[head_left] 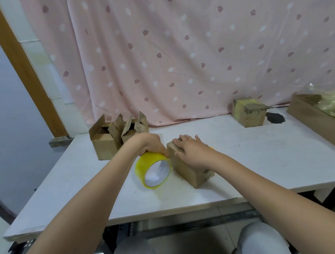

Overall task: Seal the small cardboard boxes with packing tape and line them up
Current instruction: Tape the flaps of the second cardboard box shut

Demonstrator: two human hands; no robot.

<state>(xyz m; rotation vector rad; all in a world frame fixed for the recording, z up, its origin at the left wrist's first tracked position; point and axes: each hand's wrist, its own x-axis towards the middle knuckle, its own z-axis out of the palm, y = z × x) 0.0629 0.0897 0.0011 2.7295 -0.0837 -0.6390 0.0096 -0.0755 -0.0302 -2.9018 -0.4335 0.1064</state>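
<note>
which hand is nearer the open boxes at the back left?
Left. The left hand grips the yellow tape roll just right of the open boxes; the right hand lies flat on the closed box, farther right.

We note both forearms bare to the frame edge, with no sleeve in view on either. The left hand (152,145) and right hand (191,152) carry no gloves, rings, watch or bands that we can make out. Both knees (261,239) sit at the bottom of the frame, covered in light grey, smooth cloth with soft folds; we cannot identify the garment further.
</note>
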